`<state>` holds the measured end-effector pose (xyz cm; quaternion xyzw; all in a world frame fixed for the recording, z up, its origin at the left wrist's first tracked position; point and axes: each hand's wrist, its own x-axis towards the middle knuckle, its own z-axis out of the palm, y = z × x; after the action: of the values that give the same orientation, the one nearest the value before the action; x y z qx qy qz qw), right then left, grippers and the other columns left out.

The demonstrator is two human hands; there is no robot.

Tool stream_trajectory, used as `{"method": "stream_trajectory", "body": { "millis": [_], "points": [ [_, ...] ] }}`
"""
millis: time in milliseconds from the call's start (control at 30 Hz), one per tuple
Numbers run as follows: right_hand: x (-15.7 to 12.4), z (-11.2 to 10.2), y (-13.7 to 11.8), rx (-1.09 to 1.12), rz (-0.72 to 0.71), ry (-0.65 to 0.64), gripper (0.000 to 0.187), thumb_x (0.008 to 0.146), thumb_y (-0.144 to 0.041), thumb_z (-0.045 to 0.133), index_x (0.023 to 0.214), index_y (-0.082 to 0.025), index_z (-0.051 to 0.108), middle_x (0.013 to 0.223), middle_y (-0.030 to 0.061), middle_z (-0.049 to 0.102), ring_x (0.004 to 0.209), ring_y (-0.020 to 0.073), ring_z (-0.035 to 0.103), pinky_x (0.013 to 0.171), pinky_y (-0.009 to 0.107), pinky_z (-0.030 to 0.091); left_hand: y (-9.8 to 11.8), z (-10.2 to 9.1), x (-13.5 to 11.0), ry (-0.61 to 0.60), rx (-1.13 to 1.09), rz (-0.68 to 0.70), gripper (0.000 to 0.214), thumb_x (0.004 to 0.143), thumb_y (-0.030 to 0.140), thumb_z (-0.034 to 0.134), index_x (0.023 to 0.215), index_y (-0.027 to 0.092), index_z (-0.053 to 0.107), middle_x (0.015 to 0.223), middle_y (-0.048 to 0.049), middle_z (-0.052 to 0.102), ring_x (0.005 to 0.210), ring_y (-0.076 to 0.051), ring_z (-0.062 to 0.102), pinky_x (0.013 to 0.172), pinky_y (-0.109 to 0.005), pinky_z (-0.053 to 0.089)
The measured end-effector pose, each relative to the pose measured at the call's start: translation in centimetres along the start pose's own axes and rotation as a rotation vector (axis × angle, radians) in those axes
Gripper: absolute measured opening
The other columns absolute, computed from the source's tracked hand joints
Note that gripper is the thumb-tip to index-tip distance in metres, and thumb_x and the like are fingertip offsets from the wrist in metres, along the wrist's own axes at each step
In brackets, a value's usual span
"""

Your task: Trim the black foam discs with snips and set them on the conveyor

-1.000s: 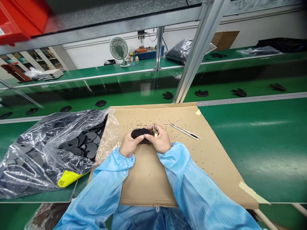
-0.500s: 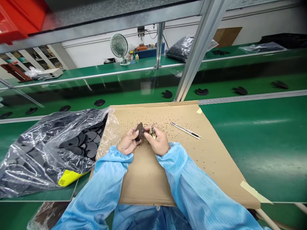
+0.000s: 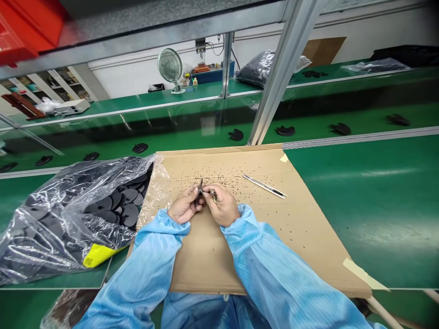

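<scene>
Thin black disc, held edge-on and nearly upright, pinched between the fingers of the left hand. Right hand just beside it, its fingers pressed together on a small silver-and-gold metal tool, the tool's tip close to the disc. 2 forearms in pale blue sleeves angle inward above a brown corrugated cardboard sheet strewn with tiny black specks. Slim metal utility knife lies to the right on the sheet; clear plastic bag of flat round black discs lies left on the green bench.
</scene>
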<state>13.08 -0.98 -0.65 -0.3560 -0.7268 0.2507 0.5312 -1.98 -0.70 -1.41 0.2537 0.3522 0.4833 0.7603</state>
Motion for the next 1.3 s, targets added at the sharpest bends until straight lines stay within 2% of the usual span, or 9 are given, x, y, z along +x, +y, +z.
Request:
{"method": "stream_trajectory", "body": {
  "millis": [267, 333, 467, 600, 733, 867, 1000, 1167, 1300],
  "points": [
    [-0.3, 1.0, 1.0, 0.066, 0.243, 0.258, 0.013, 0.086, -0.03, 0.054, 0.088, -0.02, 0.062, 0.083, 0.0043, 0.066, 0.078, 0.0185, 0.061, 0.075, 0.032, 0.049, 1.8, 0.1, 2.4, 0.445, 0.116, 0.4, 0.041, 0.062, 0.012, 0.075, 0.101, 0.018, 0.062, 0.099, -0.0046, 0.067, 0.09, -0.017, 0.064, 0.079, -0.028, 0.054],
    [-0.3, 1.2, 1.1, 0.097, 0.267, 0.281, 0.012, 0.085, -0.03, 0.055, 0.087, -0.019, 0.062, 0.081, 0.0034, 0.065, 0.075, 0.0173, 0.06, 0.073, 0.03, 0.048, 4.4, -0.1, 4.1, 0.566, 0.355, 0.547, 0.041, 0.065, 0.014, 0.073, 0.104, 0.018, 0.063, 0.1, -0.0052, 0.068, 0.093, -0.019, 0.064, 0.086, -0.034, 0.052],
    [-0.1, 1.5, 1.1, 0.185, 0.322, 0.338, 0.012, 0.083, -0.029, 0.057, 0.085, -0.019, 0.062, 0.079, 0.003, 0.064, 0.073, 0.0164, 0.059, 0.071, 0.029, 0.048, 10.9, -0.3, 8.7, 0.719, 1.205, 0.866, 0.031, 0.076, 0.019, 0.063, 0.107, 0.017, 0.067, 0.111, -0.0087, 0.066, 0.109, -0.024, 0.058, 0.102, -0.037, 0.042],
    [0.0, 1.5, 1.1, 0.237, 0.363, 0.391, 0.012, 0.083, -0.029, 0.057, 0.084, -0.018, 0.062, 0.077, 0.0027, 0.063, 0.071, 0.016, 0.058, 0.069, 0.028, 0.046, 13.8, 0.7, 14.2, 0.681, 1.765, 0.707, 0.05, 0.079, 0.024, 0.061, 0.128, 0.014, 0.057, 0.136, -0.0152, 0.051, 0.126, -0.031, 0.047, 0.107, -0.041, 0.036],
    [0.1, 1.5, 1.1, 0.272, 0.435, 0.46, 0.012, 0.083, -0.029, 0.056, 0.082, -0.018, 0.061, 0.076, 0.0023, 0.062, 0.07, 0.0156, 0.057, 0.067, 0.027, 0.045, 11.5, 3.2, 20.3, 0.64, 1.852, 0.422, 0.061, 0.079, 0.04, 0.065, 0.13, 0.01, 0.054, 0.133, -0.0205, 0.052, 0.123, -0.036, 0.049, 0.103, -0.043, 0.038],
    [0.3, 1.6, 1.0, 0.322, 0.546, 0.561, 0.014, 0.084, -0.031, 0.054, 0.081, -0.018, 0.06, 0.074, 0.0015, 0.061, 0.068, 0.0156, 0.056, 0.065, 0.027, 0.044, 8.0, 6.9, 25.9, 0.513, 1.785, 0.374, 0.053, 0.083, 0.043, 0.061, 0.126, 0.012, 0.057, 0.123, -0.0178, 0.061, 0.119, -0.033, 0.054, 0.102, -0.041, 0.04],
    [0.8, 1.2, 0.8, 0.369, 0.653, 0.63, 0.015, 0.084, -0.031, 0.052, 0.076, -0.019, 0.058, 0.069, 0.0001, 0.058, 0.065, 0.0155, 0.055, 0.061, 0.026, 0.041, 5.6, 10.0, 30.1, 0.533, 1.769, 0.327, 0.076, 0.079, 0.05, 0.065, 0.138, 0.008, 0.041, 0.128, -0.0248, 0.056, 0.123, -0.038, 0.05, 0.1, -0.044, 0.041],
    [1.4, 0.8, 1.0, 0.375, 0.672, 0.657, 0.017, 0.084, -0.032, 0.051, 0.074, -0.019, 0.056, 0.064, -0.0017, 0.055, 0.06, 0.0145, 0.053, 0.058, 0.025, 0.039, 4.0, 11.2, 32.7, 0.551, 1.721, 0.355, 0.078, 0.067, 0.03, 0.079, 0.133, 0.01, 0.043, 0.112, -0.0212, 0.065, 0.114, -0.033, 0.057, 0.094, -0.041, 0.044],
    [1.3, 1.0, 1.4, 0.36, 0.648, 0.612, 0.015, 0.083, -0.031, 0.052, 0.076, -0.019, 0.057, 0.067, -0.0011, 0.056, 0.064, 0.0155, 0.054, 0.062, 0.027, 0.041, 4.3, 10.6, 31.6, 0.538, 1.508, 0.512, 0.058, 0.065, 0.016, 0.076, 0.119, 0.013, 0.053, 0.093, -0.0096, 0.069, 0.1, -0.024, 0.063, 0.091, -0.034, 0.046]
  ]
}}
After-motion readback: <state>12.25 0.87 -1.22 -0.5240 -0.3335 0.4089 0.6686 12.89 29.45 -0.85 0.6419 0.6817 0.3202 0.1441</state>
